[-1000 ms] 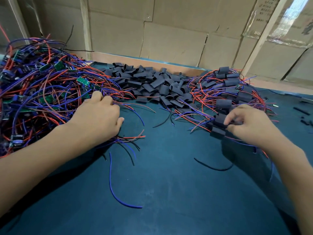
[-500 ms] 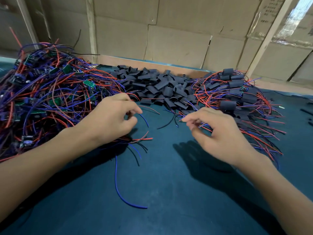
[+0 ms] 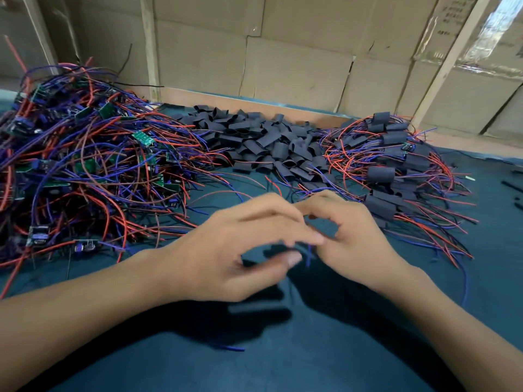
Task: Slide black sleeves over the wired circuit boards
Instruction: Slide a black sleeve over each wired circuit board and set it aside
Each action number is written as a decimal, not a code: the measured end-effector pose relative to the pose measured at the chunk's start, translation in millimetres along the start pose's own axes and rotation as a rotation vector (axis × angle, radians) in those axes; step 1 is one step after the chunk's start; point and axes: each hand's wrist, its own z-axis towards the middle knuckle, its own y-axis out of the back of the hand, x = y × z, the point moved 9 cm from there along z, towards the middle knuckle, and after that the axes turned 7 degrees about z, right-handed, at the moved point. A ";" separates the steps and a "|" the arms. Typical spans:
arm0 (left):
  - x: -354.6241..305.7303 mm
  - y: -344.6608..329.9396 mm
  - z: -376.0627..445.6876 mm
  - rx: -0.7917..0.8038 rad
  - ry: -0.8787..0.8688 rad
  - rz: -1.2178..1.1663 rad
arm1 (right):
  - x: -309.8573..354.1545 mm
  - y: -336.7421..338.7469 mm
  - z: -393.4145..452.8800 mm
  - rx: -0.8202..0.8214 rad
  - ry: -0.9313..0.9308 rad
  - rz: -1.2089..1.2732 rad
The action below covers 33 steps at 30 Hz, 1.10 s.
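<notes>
Over the worktop (image 3: pixel 325 363), our left hand (image 3: pixel 226 250) and right hand (image 3: pixel 356 236) meet, fingers curled around blurred blue wire (image 3: pixel 308 250); whether either grip truly pinches, we cannot tell; bare boards (image 3: pixel 85 165) lie left, loose sleeves (image 3: pixel 268 142) behind, finished ones (image 3: pixel 396 171) right; next, we judge, a sleeve must be fetched.

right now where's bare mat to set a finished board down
Bare mat lies in front, between the forearms, and a strip at far right. Crowded: unsleeved boards left, loose sleeves at the back middle, sleeved boards right.
</notes>
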 end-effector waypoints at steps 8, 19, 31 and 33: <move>66.0 7.1 -9.9 0.236 0.189 0.396 | 12.7 6.7 -5.6 0.121 0.054 0.259; 62.1 10.8 -10.3 0.152 0.219 0.208 | 5.0 21.7 -0.9 -0.118 -0.022 0.702; 53.2 26.0 -3.8 -0.094 0.386 -0.176 | 14.6 15.7 4.2 0.082 -0.072 1.128; 55.8 22.6 -4.8 -0.093 0.416 -0.264 | 17.0 13.4 4.5 0.141 -0.094 1.144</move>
